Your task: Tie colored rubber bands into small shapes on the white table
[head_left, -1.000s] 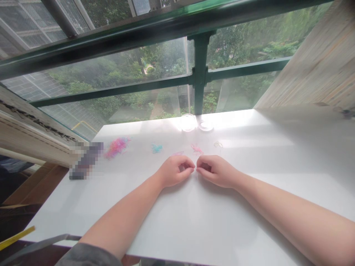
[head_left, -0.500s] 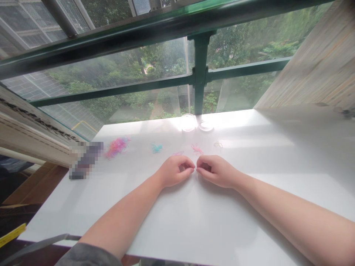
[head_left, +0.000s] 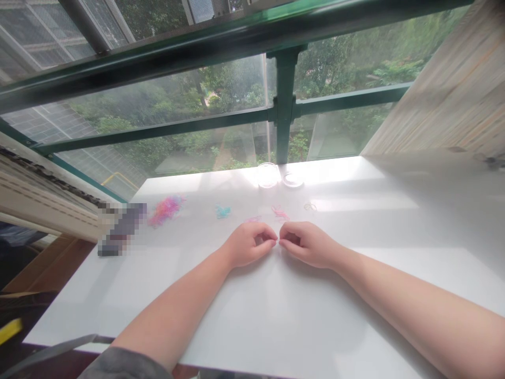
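My left hand (head_left: 252,243) and my right hand (head_left: 306,243) rest on the white table (head_left: 252,316), fingertips nearly meeting. Each hand pinches thumb against index finger; whatever sits between the tips is too small to make out. Just beyond them lie a pink cluster of thin bands (head_left: 280,212) and a purplish-pink cluster (head_left: 252,219), partly behind my left hand. A teal cluster (head_left: 223,211) lies further left, and a few pale yellowish bands (head_left: 310,207) lie beyond my right hand. A larger pile of mixed pink, purple and orange bands (head_left: 167,210) sits at the left.
A clear round container (head_left: 268,175) and a clear round lid (head_left: 293,180) stand at the back edge by the window. A blurred-out dark object (head_left: 123,229) lies at the left edge. Curtains hang on the left and right (head_left: 437,84). A grey strap (head_left: 67,345) crosses the near left corner.
Both hands keep almost the same pinched pose, fingertips still close together. The yellow item at the lower left has shifted left. The clusters on the table have not moved.
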Demonstrator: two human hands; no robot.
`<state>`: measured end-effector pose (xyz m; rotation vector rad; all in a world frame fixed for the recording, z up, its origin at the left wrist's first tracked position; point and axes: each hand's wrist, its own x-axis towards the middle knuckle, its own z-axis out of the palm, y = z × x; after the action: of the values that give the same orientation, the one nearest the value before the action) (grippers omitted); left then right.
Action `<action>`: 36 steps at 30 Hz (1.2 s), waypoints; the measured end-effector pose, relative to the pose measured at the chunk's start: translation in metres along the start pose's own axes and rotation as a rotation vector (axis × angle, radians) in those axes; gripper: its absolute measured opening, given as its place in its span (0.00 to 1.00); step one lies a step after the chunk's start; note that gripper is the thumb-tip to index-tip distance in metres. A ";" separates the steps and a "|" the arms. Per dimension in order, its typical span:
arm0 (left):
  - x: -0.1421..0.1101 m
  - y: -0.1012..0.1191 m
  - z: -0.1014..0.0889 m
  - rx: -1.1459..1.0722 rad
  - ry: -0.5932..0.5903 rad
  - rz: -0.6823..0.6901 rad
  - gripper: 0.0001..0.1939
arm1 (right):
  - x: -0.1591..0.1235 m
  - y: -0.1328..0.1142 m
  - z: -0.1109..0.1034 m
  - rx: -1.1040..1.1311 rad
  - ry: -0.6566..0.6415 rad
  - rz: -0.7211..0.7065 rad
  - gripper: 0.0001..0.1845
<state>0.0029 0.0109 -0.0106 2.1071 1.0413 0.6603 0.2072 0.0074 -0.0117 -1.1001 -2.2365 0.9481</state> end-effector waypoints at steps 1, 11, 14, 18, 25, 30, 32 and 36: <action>0.000 0.000 0.000 0.000 0.001 -0.001 0.05 | 0.000 0.000 0.000 -0.001 0.001 0.000 0.04; 0.000 0.002 0.000 0.004 0.009 -0.010 0.05 | 0.001 0.001 0.000 -0.009 0.008 -0.010 0.04; 0.000 0.002 0.000 0.006 0.010 -0.012 0.05 | 0.000 0.001 0.001 -0.008 0.013 -0.021 0.04; 0.000 0.002 0.000 0.007 0.013 -0.006 0.05 | 0.000 0.002 0.001 -0.004 0.016 -0.024 0.04; 0.000 0.001 0.001 -0.013 0.003 0.002 0.05 | 0.000 0.002 0.000 -0.003 0.003 -0.019 0.04; 0.000 0.002 0.001 -0.015 0.000 0.000 0.05 | 0.000 0.002 0.000 -0.012 0.002 -0.019 0.04; 0.000 0.003 0.000 -0.009 0.000 -0.001 0.05 | 0.000 0.002 0.001 -0.014 0.003 -0.022 0.04; 0.000 0.003 0.000 -0.002 0.000 -0.008 0.05 | 0.000 0.002 0.001 -0.013 0.008 -0.021 0.04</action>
<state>0.0045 0.0097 -0.0088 2.1002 1.0483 0.6565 0.2073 0.0083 -0.0140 -1.0820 -2.2466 0.9194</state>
